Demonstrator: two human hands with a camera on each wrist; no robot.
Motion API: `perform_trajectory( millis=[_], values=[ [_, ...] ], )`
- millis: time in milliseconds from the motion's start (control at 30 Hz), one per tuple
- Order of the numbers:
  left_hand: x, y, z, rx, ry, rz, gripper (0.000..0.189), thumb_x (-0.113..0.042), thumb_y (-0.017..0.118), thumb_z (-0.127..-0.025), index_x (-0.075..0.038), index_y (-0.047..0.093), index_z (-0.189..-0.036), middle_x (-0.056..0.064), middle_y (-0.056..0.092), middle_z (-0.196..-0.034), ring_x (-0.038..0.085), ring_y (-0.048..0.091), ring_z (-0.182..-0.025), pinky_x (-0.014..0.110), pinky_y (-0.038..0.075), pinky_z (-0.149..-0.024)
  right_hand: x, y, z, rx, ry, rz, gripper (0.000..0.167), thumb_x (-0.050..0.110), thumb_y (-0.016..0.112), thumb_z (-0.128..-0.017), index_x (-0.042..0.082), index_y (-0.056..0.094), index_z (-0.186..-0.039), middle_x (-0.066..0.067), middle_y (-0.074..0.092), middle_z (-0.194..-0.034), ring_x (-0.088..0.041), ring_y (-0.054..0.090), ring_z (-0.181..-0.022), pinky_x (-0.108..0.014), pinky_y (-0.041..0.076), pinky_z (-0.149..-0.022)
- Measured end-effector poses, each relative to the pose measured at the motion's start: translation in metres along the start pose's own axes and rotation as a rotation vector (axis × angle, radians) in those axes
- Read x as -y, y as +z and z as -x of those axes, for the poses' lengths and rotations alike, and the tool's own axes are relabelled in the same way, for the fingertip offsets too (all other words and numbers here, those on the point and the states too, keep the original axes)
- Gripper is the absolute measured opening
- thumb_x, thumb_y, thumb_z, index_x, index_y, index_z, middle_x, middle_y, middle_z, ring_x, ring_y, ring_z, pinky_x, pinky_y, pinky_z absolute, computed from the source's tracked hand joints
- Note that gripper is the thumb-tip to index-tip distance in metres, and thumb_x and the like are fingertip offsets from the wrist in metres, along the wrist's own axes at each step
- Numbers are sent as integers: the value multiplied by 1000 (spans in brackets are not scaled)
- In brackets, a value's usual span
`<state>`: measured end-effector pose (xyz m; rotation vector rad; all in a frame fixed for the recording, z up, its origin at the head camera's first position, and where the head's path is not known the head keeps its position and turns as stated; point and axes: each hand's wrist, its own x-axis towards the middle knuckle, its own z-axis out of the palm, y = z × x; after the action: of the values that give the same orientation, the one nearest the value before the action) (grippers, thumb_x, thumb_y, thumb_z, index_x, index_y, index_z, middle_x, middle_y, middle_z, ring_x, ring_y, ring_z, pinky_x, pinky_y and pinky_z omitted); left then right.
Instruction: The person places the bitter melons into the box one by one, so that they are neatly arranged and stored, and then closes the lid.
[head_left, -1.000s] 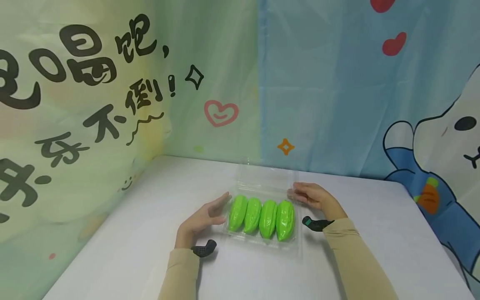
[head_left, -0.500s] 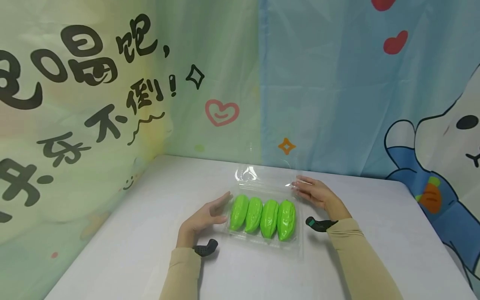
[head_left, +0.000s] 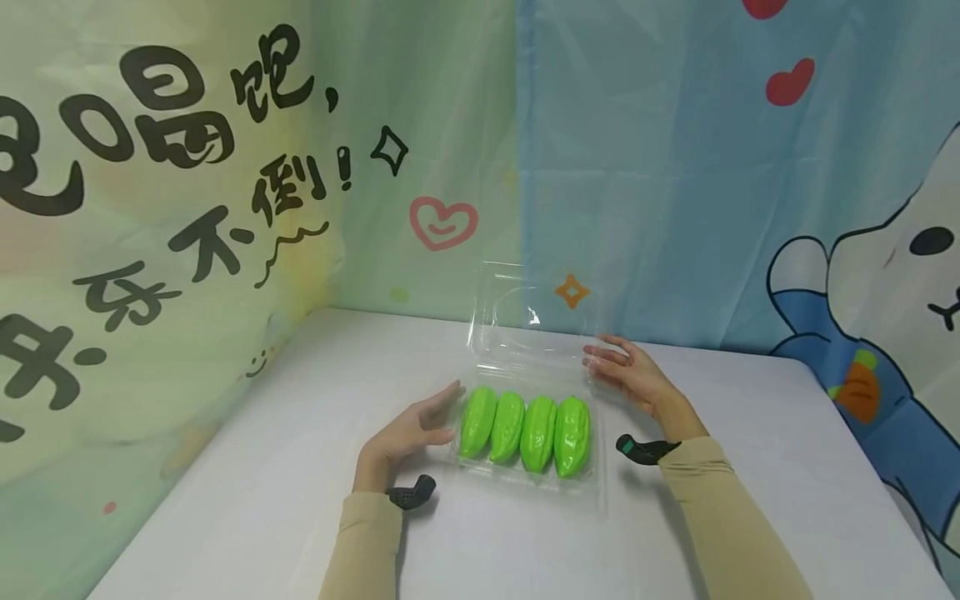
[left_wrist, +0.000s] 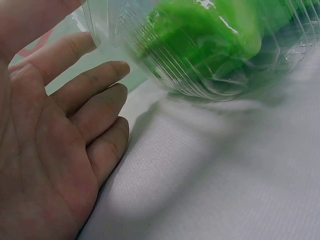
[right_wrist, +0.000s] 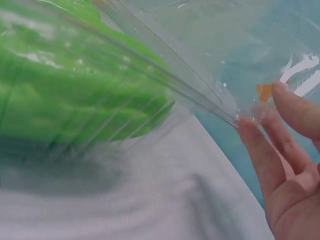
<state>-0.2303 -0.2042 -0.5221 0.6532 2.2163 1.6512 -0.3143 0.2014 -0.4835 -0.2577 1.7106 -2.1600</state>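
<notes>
In the head view a clear plastic clamshell box (head_left: 517,481) sits on the white table. Several glossy, bright-green, bumpy oblong pieces (head_left: 537,436) that resemble bitter melons lie side by side in it. Its transparent lid (head_left: 510,321) stands raised at the back. My left hand (head_left: 405,435) is at the box's left side with fingers extended; the left wrist view shows the palm and loosely bent fingers (left_wrist: 107,110) beside the ribbed wall. At the right rear corner, my right hand (head_left: 633,379) has its fingers spread, fingertips (right_wrist: 247,125) touching the plastic edge near the lid.
The white tabletop (head_left: 300,400) surrounds the box. A printed fabric backdrop (head_left: 637,167) with lettering, hearts and a cartoon animal rises behind the table and along its left. A dark wrist-worn device (head_left: 412,492) sits on each wrist.
The lid has swung up and back, from lying low behind the box to standing against the backdrop. My right hand has shifted slightly up and right; the left hand has barely moved.
</notes>
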Motion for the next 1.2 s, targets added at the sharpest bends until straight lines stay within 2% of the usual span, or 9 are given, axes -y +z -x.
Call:
perform_trajectory(
  millis=[133,267,367,467,667,733,900,1000,1200],
  values=[
    [-3,0,0,10,-13,9,83,-10,69,-84,-17,21,-152,0,18,-160,17,15,-147,42,11,-122,2,-2,3,44,-15,3,72,2,54,-94,11,13,-153,-2,56,-134,-10,62,-113,-25,50,-96],
    [-18,-1,4,23,-18,26,83,-7,68,-84,-10,19,-152,8,15,-160,21,13,-148,43,11,-121,5,-1,6,103,-25,-46,69,5,49,-97,12,10,-153,-9,47,-144,-11,58,-120,-26,46,-102],
    [-27,-1,6,22,-25,26,83,-7,68,-84,-9,20,-152,6,16,-160,21,14,-148,43,11,-121,8,1,9,133,-28,-59,63,13,43,-101,11,8,-153,-15,35,-151,-12,53,-126,-25,43,-105],
    [-23,0,4,15,-26,15,83,-9,69,-84,-11,22,-152,2,18,-159,19,14,-148,43,10,-122,10,2,12,126,-14,-64,61,24,38,-103,11,7,-153,-16,29,-154,-13,50,-129,-25,42,-106],
    [-1,1,0,-20,-14,-37,83,-21,73,-82,-24,25,-151,-6,22,-158,13,16,-147,41,10,-122,11,6,12,74,2,-93,60,37,36,-101,11,15,-151,-11,41,-148,-15,51,-129,-26,44,-105],
    [-2,0,1,-22,-19,-46,83,-21,73,-82,-26,25,-151,-6,21,-159,12,16,-147,41,10,-122,12,8,11,51,6,-81,59,39,37,-100,12,19,-149,-9,44,-146,-14,53,-126,-26,46,-103],
    [-4,-2,2,-27,-27,-46,84,-23,73,-82,-25,25,-151,-8,22,-158,14,15,-147,42,10,-122,14,16,9,14,4,-33,57,38,42,-99,8,24,-145,-4,51,-137,-9,58,-118,-26,48,-100],
    [-4,-3,3,-31,-26,-48,84,-23,73,-82,-23,25,-151,-9,22,-158,15,15,-147,43,10,-122,14,17,8,21,4,22,61,38,44,-99,6,22,-147,-12,43,-146,-12,56,-122,-27,47,-102],
    [0,-2,1,-24,-14,-60,82,-22,72,-83,-25,26,-151,-10,23,-158,16,15,-148,44,10,-122,6,12,11,62,78,293,73,52,33,-99,6,12,-152,-23,27,-153,-32,39,-137,-45,37,-112]
  ],
)
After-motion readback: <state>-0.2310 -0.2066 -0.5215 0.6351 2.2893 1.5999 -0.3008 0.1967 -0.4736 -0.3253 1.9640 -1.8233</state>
